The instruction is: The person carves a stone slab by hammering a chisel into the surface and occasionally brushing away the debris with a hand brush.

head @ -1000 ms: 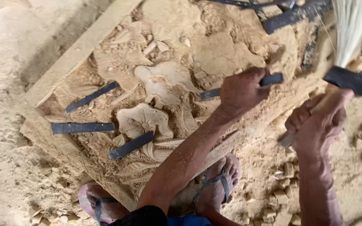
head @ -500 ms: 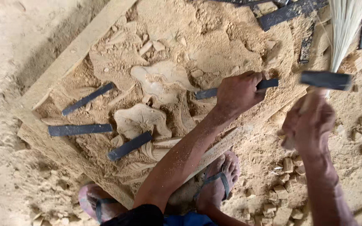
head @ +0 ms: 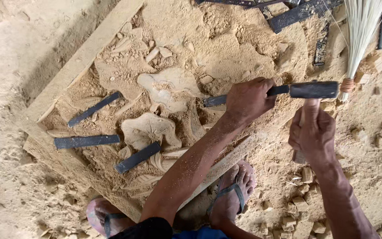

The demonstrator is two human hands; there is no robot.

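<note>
My left hand is closed around a dark metal chisel whose tip rests in the carved wooden panel, a pale floral relief covered in sawdust. My right hand grips the wooden handle of a hammer. Its dark head lies level against the chisel's butt end, just right of my left hand. My left forearm crosses the panel's lower edge.
Three loose flat chisels lie on the panel's left part. More dark tools and a straw broom lie at top right. Wood chips litter the lower right. My sandalled feet brace the panel's near edge.
My right hand has swung the hammer up and leftward, so its head now meets the chisel's end. My left hand stays on the chisel, almost unmoved.
</note>
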